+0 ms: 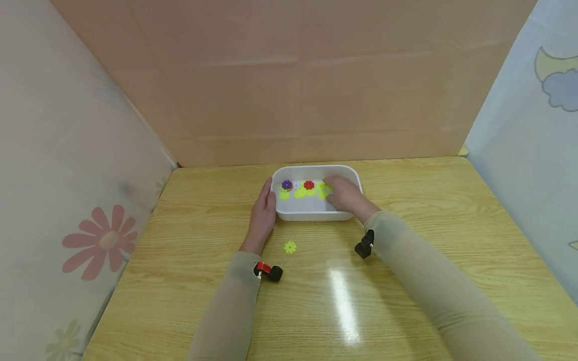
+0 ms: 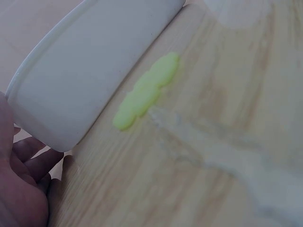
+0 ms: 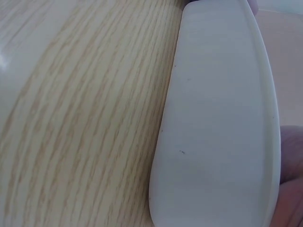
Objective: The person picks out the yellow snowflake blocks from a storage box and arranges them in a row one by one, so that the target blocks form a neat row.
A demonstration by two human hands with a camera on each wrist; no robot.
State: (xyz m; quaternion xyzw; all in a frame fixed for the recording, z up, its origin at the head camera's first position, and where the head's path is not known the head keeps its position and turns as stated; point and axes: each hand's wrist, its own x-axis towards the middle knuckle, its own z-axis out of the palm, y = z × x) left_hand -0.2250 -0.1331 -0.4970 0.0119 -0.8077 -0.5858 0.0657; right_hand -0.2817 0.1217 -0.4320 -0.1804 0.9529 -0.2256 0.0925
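A white plastic tub (image 1: pixel 316 216) sits toward the back of the table, with flat flower-shaped plastic discs inside. My left hand (image 1: pixel 263 215) holds its left end; in the left wrist view, the fingers (image 2: pixel 40 163) curl round a lower corner of the tub. My right hand (image 1: pixel 345 194) reaches over the right end into the tub, its fingertips among several yellow discs (image 1: pixel 322 190). Whether it pinches one I cannot tell. In the right wrist view the tub wall (image 3: pixel 218 113) hides most of that hand. A purple disc (image 1: pixel 287 185) and a red disc (image 1: pixel 309 185) lie farther left inside.
One yellow flower disc (image 1: pixel 290 247) lies on the wooden table (image 1: pixel 203 240) in front of the tub. A brown panel (image 1: pixel 293 90) rises behind the table, and pale patterned panels (image 1: pixel 67 150) flank both sides. Small black devices are strapped to both wrists.
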